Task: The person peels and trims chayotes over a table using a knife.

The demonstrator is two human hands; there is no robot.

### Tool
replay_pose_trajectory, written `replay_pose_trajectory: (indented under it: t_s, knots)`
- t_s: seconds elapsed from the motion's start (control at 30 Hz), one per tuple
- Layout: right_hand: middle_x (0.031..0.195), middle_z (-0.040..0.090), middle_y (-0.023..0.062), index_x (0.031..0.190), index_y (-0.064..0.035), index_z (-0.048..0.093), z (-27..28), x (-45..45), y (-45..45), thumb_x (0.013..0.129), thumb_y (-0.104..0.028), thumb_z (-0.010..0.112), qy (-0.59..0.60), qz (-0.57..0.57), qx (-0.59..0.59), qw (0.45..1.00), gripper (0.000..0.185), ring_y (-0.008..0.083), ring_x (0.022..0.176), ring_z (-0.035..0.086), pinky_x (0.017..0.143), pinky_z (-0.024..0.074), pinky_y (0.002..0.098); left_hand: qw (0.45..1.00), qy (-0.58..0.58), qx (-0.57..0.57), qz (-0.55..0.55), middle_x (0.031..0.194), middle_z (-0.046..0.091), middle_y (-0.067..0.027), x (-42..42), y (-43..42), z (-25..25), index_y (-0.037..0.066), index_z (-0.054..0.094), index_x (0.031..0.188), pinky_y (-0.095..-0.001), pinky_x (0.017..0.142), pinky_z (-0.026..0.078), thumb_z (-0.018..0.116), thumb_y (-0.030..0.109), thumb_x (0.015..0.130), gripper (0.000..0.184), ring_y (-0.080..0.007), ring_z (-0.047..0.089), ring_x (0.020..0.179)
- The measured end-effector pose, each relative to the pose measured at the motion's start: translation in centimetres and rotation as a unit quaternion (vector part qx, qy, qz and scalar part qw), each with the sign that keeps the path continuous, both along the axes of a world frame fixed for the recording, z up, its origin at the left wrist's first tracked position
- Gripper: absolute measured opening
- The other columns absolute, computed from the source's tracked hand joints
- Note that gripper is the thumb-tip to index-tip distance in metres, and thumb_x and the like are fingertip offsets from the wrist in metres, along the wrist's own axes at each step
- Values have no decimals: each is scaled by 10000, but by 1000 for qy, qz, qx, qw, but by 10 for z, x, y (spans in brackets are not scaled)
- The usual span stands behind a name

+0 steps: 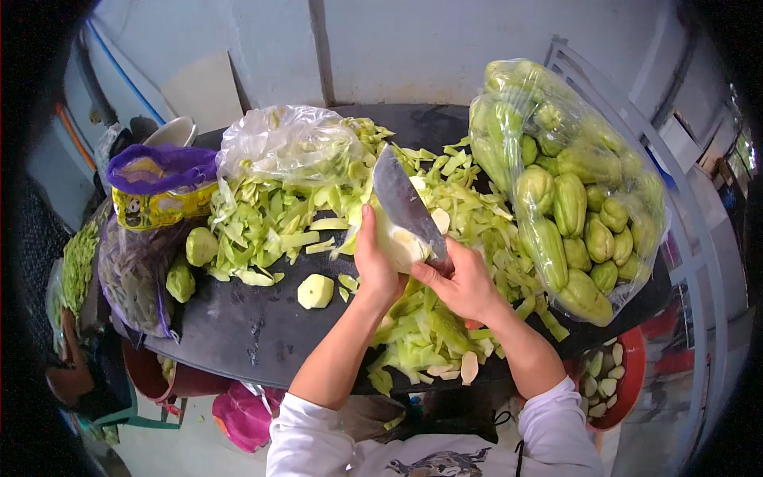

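Observation:
A pale, peeled chayote (395, 241) is gripped in my left hand (374, 261), its thumb pointing up along the side. My right hand (463, 285) is closed round the handle end of a wide-bladed knife (404, 195). The blade slants up and to the left, against or just above the chayote; exact contact is hard to tell. Green peelings (433, 318) lie heaped below and around both hands. A cut chayote piece (315, 292) rests on the dark table (230, 318), left of my left hand.
A clear bag of whole chayotes (572, 199) fills the table's right side. At the left stand a crumpled plastic bag (286, 143), a purple mesh sack (139, 270) and two unpeeled chayotes (202, 246). A red bucket (632, 374) with pale pieces sits below right.

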State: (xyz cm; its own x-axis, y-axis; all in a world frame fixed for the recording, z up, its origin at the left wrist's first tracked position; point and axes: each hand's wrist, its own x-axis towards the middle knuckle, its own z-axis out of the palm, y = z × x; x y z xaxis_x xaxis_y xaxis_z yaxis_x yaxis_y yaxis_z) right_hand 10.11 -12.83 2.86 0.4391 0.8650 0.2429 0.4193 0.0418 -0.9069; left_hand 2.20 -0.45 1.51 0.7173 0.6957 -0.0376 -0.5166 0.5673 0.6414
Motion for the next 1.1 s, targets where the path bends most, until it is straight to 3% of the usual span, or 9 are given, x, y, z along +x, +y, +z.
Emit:
replay_pose_trajectory:
  t_s: [0.03,0.27,0.33,0.37,0.53,0.6,0.8,0.9,1.1]
  knots:
    - [860,705,170,1112,60,582,1,1,-1,899,-302,710,14,1,-12,1000,440,237,745,700,655,537,350,999,4,-25,36,1001,636,-88,1,-2,1,52,553,1159,-356,808,518,426,515,997,507,-210,638,860]
    - [743,679,182,947,54,604,0,2,1,890,-294,715,-85,-42,-6,996,370,245,665,692,600,526,364,968,83,143,187,769,563,-18,11,3,-14,43,604,911,-277,629,407,403,458,1024,475,-111,504,681]
    - [671,637,26,1023,23,630,-6,-2,3,891,-257,724,-69,-45,-2,997,322,77,553,529,508,435,276,924,89,284,241,738,546,-6,10,5,-12,27,598,851,-271,610,373,387,445,1031,501,-93,468,668]
    - [671,637,26,1023,23,630,-5,0,3,891,-257,724,-68,-45,-1,997,322,77,553,529,508,435,276,923,89,286,241,738,546,-6,11,7,-15,27,598,851,-271,610,373,387,445,1031,501,-93,468,668]
    - [619,615,32,904,14,623,6,13,-11,865,-329,744,-4,-73,9,997,366,95,526,531,480,411,286,991,-5,77,107,746,571,-68,9,14,1,14,556,939,-311,730,491,352,471,1026,508,-209,590,728]
    - [650,632,17,909,0,633,7,25,-15,866,-297,746,-29,-114,37,992,321,76,545,540,490,421,266,996,-80,-19,25,921,616,-134,3,35,-10,36,542,1020,-398,789,511,327,493,1018,505,-294,631,879]
    - [707,664,148,969,24,590,-7,29,-4,881,-205,703,-134,-157,-5,979,270,232,577,642,497,506,348,990,-120,-79,2,987,621,-121,-5,43,-8,102,545,1076,-466,812,504,384,568,975,503,-324,611,957]
    - [724,598,179,1007,11,523,-16,5,-4,919,-30,514,-405,-109,2,908,98,314,564,644,457,529,385,992,-108,-43,47,1001,605,-125,-4,38,-7,118,528,1108,-493,821,499,399,580,970,499,-337,596,982]
    - [741,569,153,1080,-42,508,-19,-26,-8,888,-83,556,-472,-55,-46,879,202,299,588,654,457,542,394,978,-173,8,115,950,582,-117,-12,35,-4,124,515,1104,-466,747,515,330,575,1000,499,-327,602,896]
